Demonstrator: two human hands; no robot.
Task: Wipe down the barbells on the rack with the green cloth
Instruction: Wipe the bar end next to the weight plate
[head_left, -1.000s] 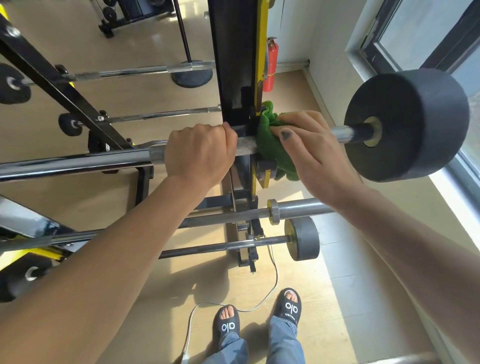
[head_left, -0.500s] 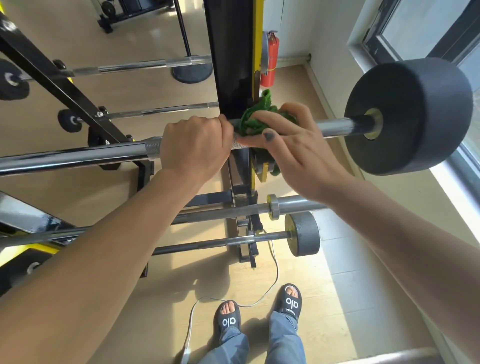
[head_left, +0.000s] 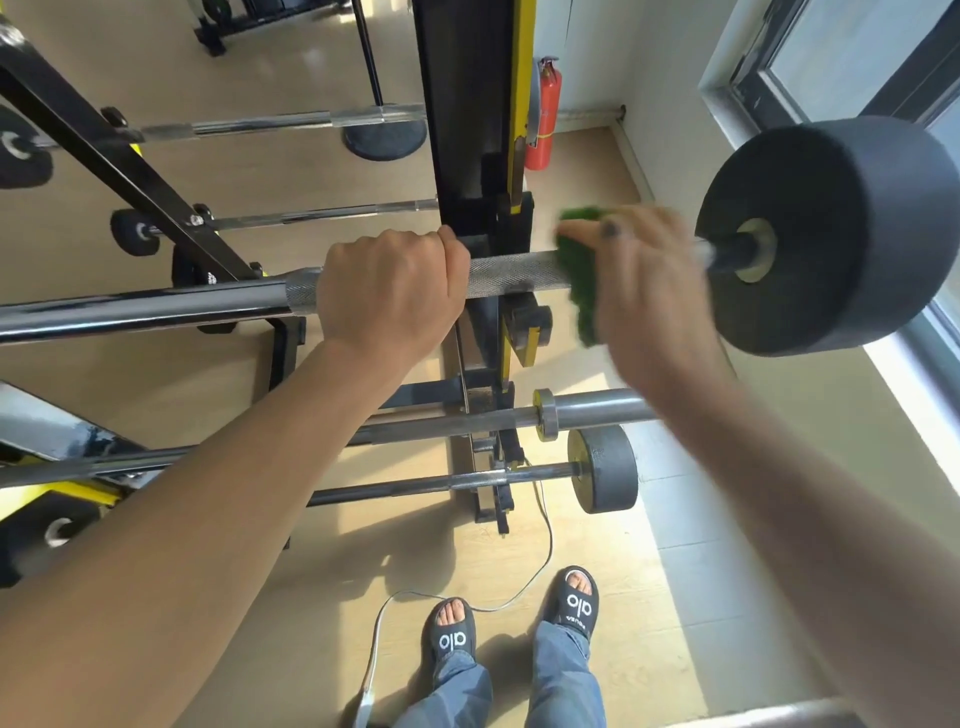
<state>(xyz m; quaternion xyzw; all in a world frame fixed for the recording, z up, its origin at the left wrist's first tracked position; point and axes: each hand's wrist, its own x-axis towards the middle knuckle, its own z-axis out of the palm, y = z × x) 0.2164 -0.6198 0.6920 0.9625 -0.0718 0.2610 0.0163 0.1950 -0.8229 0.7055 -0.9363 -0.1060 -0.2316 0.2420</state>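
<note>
The top barbell (head_left: 511, 270) lies across the black and yellow rack (head_left: 467, 130), with a big dark weight (head_left: 831, 234) on its right end. My left hand (head_left: 389, 291) grips the knurled part of the bar, just left of the rack post. My right hand (head_left: 649, 280), blurred by motion, holds the green cloth (head_left: 579, 270) wrapped around the bar between the post and the weight. Two lower barbells, a thick one (head_left: 467, 423) and a thin one (head_left: 415, 483), rest on the rack below.
More bars (head_left: 270, 122) sit on the far side of the rack. A red fire extinguisher (head_left: 543, 119) stands in the corner. A window (head_left: 857, 62) and wall run along the right. A white cable (head_left: 540, 551) trails on the wooden floor by my sandalled feet (head_left: 514, 618).
My right hand has slid the green cloth to the right along the bar, from beside my left hand toward the big weight. My left hand keeps its grip in place.
</note>
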